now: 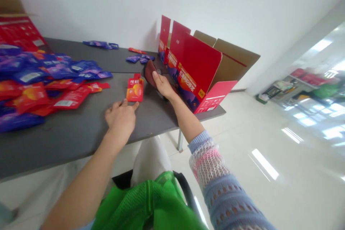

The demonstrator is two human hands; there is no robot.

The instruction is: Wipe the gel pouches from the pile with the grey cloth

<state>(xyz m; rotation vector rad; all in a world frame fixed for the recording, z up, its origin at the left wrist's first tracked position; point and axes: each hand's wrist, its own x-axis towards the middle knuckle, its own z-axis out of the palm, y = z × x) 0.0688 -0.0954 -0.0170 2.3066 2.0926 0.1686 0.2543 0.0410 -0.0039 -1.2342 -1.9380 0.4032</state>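
Note:
On the dark grey table (81,131), a small red spouted pouch (135,89) with an orange fruit print lies flat. My left hand (121,118) rests at its lower edge. The thumb and forefinger are spread apart near its bottom corners, the other fingers partly bent, and nothing is gripped. To the right of the pouch, my right hand (163,85) is closed around a dark, rounded object with a reddish-brown face (151,72). Its exact kind is blurred, and its lower part is partly hidden behind my hand.
At the left lies a heap of blue and red pouches (48,75), with a red carton (23,30) behind. Several pouches (140,58) lie near the wall. An open red carton (195,64) stands right of my right hand, near the table's end.

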